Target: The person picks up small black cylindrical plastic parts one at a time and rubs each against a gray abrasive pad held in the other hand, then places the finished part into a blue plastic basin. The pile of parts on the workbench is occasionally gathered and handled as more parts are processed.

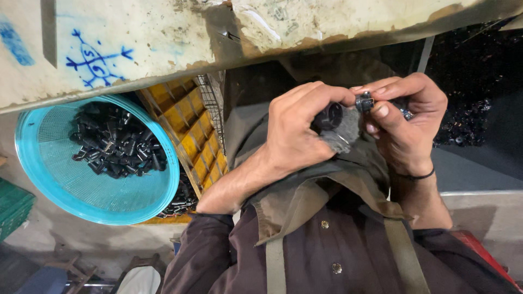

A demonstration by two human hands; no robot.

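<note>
- Your left hand [297, 128] is closed around a black tube part [328, 115] and a grey cloth [343, 132].
- Your right hand [406, 122] pinches a small black connector [364, 102] at the tube's mouth.
- A turquoise basket [60, 185] of black parts sits left, against the yellow crate's [188, 122] edge.

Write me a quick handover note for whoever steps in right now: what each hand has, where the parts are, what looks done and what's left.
Left hand: closed around a black tube-shaped part and a grey cloth.
Right hand: fingertips pinch a small black piece at the tube's end.
Parts: a heap of small black parts lies in the turquoise mesh basket; more lie under the yellow crate beside it, and a dark pile lies beyond the right hand.
Done: cannot tell which pile is finished.
Left: the two held pieces are not visibly joined.
</note>
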